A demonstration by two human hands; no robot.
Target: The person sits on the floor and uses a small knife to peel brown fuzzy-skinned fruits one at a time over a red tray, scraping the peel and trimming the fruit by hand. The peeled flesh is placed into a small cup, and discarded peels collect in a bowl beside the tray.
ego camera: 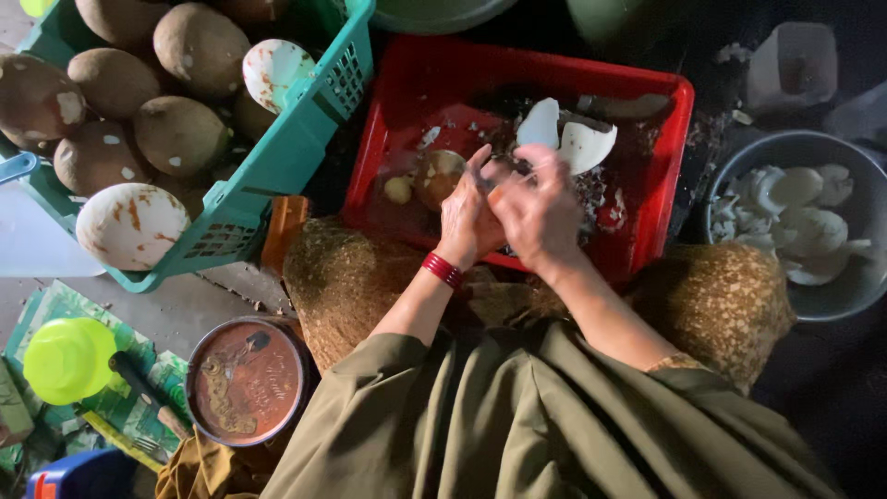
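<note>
I am seeing a teal plastic basket (305, 139) of brown husked coconuts (180, 134) sitting far left, just beside the red plastic crate (407, 102). My left hand (465, 214) is curling around a round brown coconut piece (438, 176) over that crate. My right hand (538, 212) is closing beside it, fingers bent; I cannot tell what it is pinching. A grey metal bowl (739, 171) of white coconut flesh (799, 217) is lying far right

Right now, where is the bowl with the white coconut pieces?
In the head view, the grey metal bowl of white coconut pieces sits at the far right, just beyond the red crate and to the right of the person's right hand.
</note>
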